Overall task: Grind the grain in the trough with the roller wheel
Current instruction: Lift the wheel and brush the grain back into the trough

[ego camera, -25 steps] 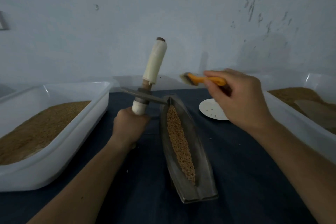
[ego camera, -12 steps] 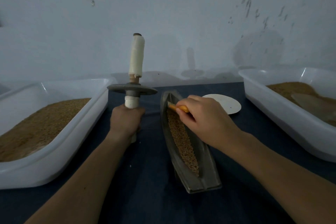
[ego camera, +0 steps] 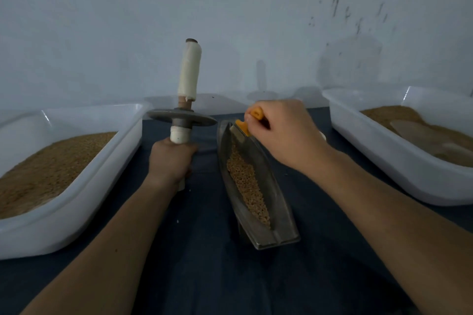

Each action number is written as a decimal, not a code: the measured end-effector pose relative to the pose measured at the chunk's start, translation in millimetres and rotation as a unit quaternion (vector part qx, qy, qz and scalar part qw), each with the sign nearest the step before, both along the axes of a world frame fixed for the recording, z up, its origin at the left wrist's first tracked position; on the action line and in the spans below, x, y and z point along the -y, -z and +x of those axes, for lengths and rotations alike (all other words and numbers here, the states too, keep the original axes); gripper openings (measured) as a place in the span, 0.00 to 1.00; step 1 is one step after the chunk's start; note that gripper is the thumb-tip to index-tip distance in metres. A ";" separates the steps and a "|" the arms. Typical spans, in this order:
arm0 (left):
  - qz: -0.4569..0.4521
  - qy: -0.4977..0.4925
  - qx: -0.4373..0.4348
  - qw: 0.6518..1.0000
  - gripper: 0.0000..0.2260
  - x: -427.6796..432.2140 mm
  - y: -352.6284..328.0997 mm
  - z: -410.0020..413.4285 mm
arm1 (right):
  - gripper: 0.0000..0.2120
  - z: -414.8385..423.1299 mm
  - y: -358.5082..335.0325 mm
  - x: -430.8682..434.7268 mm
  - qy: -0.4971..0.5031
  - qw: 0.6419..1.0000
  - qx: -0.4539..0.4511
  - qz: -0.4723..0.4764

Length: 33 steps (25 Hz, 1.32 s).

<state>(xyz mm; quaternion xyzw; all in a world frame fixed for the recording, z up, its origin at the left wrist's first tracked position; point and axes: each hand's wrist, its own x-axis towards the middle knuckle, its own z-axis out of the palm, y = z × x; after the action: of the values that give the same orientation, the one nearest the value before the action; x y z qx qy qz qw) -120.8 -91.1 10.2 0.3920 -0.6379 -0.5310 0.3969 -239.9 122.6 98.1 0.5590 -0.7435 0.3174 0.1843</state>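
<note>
A pale grey-blue wall fills the upper half of the view. It is bare plaster, with dark scuffs and streaks towards its upper right and soft shadows lower down. Below it runs the counter, covered by a dark blue cloth with a few loose specks on it.

At the far left a white plastic left tub sits on the cloth, holding a sloping heap of brown kernels. Just to its right the left hand is closed in a fist round the lower handle of the roller wheel. The roller wheel is held upright, with its grey disc lying level and its cream-wrapped upper handle pointing up against the wall. It stands beside the trough and apart from it. Its lower end shows under the fist, but whether it touches the cloth cannot be told.

The metal trough is boat-shaped and rests on the cloth at the centre, running away from the camera and leaning slightly left. The grain lies in a narrow line along its channel.

At the trough's far end the right hand pinches an orange-handled tool with curled fingers, and the tool's grey end reaches down into the channel. The edge of a white plate peeks out behind that hand.

At the far right a second white tub, the right tub, sits on the cloth. It holds more brown kernels and a flat pale scoop half sunk in them.
</note>
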 end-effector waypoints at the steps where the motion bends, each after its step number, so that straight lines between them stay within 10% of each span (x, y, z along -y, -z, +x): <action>1: 0.001 -0.001 -0.001 1.000 0.08 -0.2 0.1 0.2 | 0.15 -1.9 3.0 4.3 -0.006 1.000 -0.001 0.026; 33: -0.002 0.020 0.002 1.000 0.07 -4.6 -3.5 0.8 | 0.15 88.9 -35.8 -90.3 0.013 1.000 0.004 -0.002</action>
<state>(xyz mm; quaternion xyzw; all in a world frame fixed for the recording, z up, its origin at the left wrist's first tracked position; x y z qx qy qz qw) -120.0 -86.5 13.7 0.3795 -0.6477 -0.5365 0.3856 -151.1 213.0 133.9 0.5479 -0.7508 0.3187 0.1859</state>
